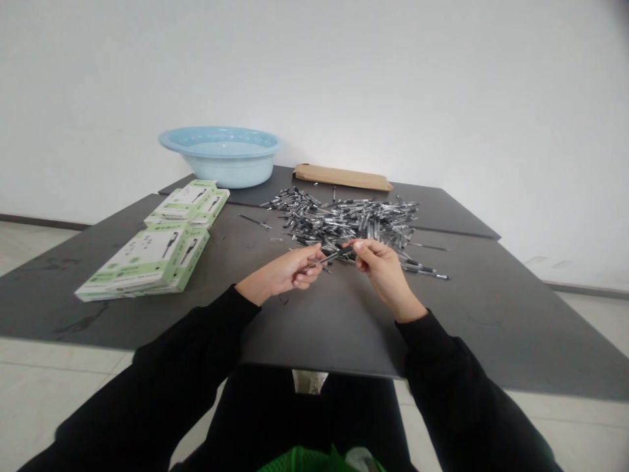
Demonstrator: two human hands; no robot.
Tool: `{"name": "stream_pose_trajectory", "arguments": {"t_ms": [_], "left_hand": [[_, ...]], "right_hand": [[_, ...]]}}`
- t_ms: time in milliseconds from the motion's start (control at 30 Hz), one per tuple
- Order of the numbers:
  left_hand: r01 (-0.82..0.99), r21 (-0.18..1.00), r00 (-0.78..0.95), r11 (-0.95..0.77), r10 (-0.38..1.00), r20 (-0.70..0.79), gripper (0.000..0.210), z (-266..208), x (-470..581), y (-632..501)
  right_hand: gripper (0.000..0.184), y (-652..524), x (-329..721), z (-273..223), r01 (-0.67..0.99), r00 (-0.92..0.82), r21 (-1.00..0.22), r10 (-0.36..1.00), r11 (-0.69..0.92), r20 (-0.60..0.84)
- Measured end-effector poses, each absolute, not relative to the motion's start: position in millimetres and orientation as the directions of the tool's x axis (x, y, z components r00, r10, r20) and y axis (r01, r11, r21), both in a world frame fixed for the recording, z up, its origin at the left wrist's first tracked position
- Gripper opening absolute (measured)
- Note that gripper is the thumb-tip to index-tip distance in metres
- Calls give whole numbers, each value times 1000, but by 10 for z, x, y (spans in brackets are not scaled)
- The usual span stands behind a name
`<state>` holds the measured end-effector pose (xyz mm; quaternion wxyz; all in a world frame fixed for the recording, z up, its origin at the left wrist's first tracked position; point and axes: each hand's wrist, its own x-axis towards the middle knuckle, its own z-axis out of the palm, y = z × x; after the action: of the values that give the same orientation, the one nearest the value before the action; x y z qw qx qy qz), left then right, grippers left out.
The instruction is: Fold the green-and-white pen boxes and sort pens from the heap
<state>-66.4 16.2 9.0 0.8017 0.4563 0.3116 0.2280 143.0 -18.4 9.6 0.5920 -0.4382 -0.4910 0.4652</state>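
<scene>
A slim pen (333, 255) with a dark grip section spans the gap between my hands, slanting up to the right. My left hand (287, 270) is closed round its lower left end, thumb on top. With thumb and forefinger, my right hand (381, 263) pinches at the pen's dark right end; the fingers hide the very tip. Just beyond both hands spreads a loose heap of pens (344, 216), mostly clear-barrelled with black parts, lying in many directions.
On the left lie stacked green-and-white pen boxes (142, 257). A light blue basin (228, 164) stands behind them, and a brown cardboard piece (341, 176) lies near the wall. Stray pens (425, 270) lie right of the heap. The dark table (314, 334) has its front edge by my lap.
</scene>
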Motion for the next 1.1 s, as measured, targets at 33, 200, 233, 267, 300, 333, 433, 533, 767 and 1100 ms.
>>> {"name": "stream_pose_trajectory", "arguments": {"t_ms": [33, 200, 233, 267, 300, 333, 433, 533, 767, 1100], "left_hand": [[-77, 860, 706, 505, 636, -311, 30, 88, -663, 170], [-73, 905, 692, 418, 675, -256, 23, 76, -658, 160], [-73, 914, 689, 398, 683, -242, 23, 73, -658, 155], [-72, 921, 686, 383, 690, -233, 24, 70, -658, 152], [-70, 926, 684, 371, 694, -226, 24, 67, -660, 150], [-70, 930, 684, 361, 696, -219, 25, 64, -662, 150], [-75, 940, 684, 332, 703, -194, 26, 53, -669, 156], [-82, 944, 676, 319, 714, -183, 28, 42, -670, 162], [-85, 916, 679, 391, 696, -234, 31, 36, -656, 169], [-24, 921, 675, 388, 686, -272, 27, 97, -664, 126]], "right_hand": [[29, -181, 1431, 90, -119, 84, -976, 981, 185, 175], [29, -174, 1437, 62, -110, 72, -975, 980, 195, 187], [30, -175, 1437, 61, -107, 66, -974, 979, 199, 192], [30, -176, 1437, 62, -106, 62, -973, 978, 204, 199], [30, -178, 1436, 65, -106, 61, -972, 977, 209, 204], [30, -181, 1435, 69, -104, 62, -971, 976, 213, 208], [31, -186, 1431, 79, -96, 70, -972, 976, 214, 207], [30, -187, 1429, 81, -99, 73, -972, 976, 213, 206], [26, -184, 1431, 80, -124, 89, -970, 976, 209, 199], [26, -176, 1447, 65, -102, 68, -970, 974, 220, 214]]}}
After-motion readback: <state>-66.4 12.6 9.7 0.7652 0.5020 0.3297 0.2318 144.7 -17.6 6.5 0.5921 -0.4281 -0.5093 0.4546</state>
